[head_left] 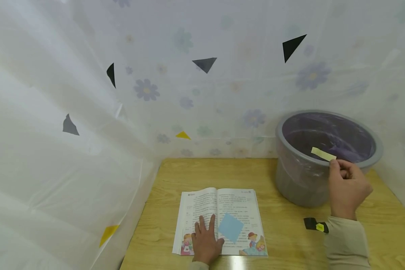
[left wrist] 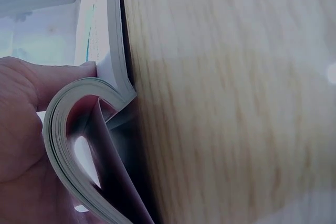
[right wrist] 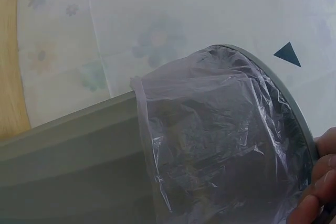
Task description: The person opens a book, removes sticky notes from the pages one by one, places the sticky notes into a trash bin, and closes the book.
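Observation:
An open book [head_left: 236, 202] with printed text and cartoon figures lies on the table. My left hand [head_left: 205, 240] rests on it near the inner fold, fingers spread and straight. A light blue square of paper [head_left: 231, 227] sits on the right page beside that thumb. Between thumb and fingertips, my right hand [head_left: 350, 185] pinches a pale yellow paper strip [head_left: 322, 153] at the near rim of a grey bin [head_left: 298, 183]. A thin clear plastic liner [right wrist: 205, 140] covers part of the bin in the right wrist view. In the left wrist view the book's pages [left wrist: 58, 124] bulge in a curve.
A black strap with a yellow tag [head_left: 315, 225] is by the right wrist. The wooden table [head_left: 216, 170] is bordered by white floral sheeting [head_left: 216, 112], which bears black, grey and yellow triangles. The bin stands at the back right.

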`<state>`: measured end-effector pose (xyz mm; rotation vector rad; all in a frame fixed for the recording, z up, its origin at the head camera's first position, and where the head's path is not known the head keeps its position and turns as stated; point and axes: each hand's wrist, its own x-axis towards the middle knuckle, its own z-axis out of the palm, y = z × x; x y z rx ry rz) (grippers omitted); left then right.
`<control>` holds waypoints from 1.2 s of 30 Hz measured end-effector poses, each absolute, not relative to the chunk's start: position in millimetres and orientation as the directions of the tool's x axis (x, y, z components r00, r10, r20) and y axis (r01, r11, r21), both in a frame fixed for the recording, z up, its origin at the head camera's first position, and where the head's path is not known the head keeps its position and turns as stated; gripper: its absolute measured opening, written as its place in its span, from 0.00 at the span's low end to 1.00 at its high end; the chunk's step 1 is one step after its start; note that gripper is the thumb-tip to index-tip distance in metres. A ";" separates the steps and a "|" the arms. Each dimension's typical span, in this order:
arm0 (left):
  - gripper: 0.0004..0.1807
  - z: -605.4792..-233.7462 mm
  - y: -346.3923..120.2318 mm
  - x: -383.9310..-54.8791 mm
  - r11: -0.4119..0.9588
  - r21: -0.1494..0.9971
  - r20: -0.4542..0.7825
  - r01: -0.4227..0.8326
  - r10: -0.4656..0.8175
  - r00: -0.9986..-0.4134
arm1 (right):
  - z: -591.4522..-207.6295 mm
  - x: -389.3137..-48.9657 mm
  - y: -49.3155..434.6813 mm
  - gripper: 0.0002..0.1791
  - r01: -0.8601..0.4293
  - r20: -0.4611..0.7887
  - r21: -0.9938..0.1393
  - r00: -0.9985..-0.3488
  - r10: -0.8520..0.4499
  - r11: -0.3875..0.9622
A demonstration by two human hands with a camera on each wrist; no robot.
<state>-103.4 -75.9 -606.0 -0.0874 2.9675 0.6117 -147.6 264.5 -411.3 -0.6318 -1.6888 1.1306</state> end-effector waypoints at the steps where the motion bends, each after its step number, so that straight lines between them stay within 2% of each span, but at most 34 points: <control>1: 0.46 -606.1 -75.8 -103.8 0.917 0.391 -0.122 -0.081 -0.035 -0.992 | -409.8 -147.3 263.4 0.08 -0.094 0.430 -0.898 -0.398 0.810 0.430; 7: 0.45 -606.0 -77.2 -106.3 0.916 0.392 -0.129 -0.082 -0.033 -0.991 | -398.3 -143.5 252.6 0.12 -0.148 0.449 -0.891 -0.424 0.787 0.429; 14: 0.46 -603.9 -78.3 -105.1 0.916 0.394 -0.135 -0.080 -0.028 -0.990 | -393.3 -138.9 247.3 0.06 -0.173 0.441 -0.896 -0.444 0.780 0.408; 17: 0.45 -604.1 -78.1 -104.4 0.915 0.395 -0.132 -0.079 -0.028 -0.991 | -397.1 -138.8 249.5 0.09 -0.173 0.431 -0.901 -0.461 0.776 0.398; 20: 0.45 -603.7 -77.6 -104.9 0.913 0.402 -0.120 -0.073 -0.027 -0.992 | -404.8 -140.7 255.1 0.06 -0.166 0.435 -0.898 -0.478 0.763 0.408; 25: 0.45 -602.5 -76.9 -104.3 0.911 0.405 -0.117 -0.071 -0.026 -0.993 | -420.3 -143.3 264.6 0.10 -0.193 0.488 -0.869 -0.483 0.727 0.456; 29: 0.45 -600.0 -76.6 -102.4 0.915 0.397 -0.134 -0.075 -0.023 -0.991 | -427.0 -138.8 261.3 0.11 -0.285 0.536 -0.844 -0.459 0.709 0.454; 36: 0.45 -598.1 -75.8 -101.8 0.914 0.401 -0.120 -0.069 -0.022 -0.992 | -438.8 -133.4 229.6 0.10 -0.542 0.671 -0.711 -0.334 0.662 0.447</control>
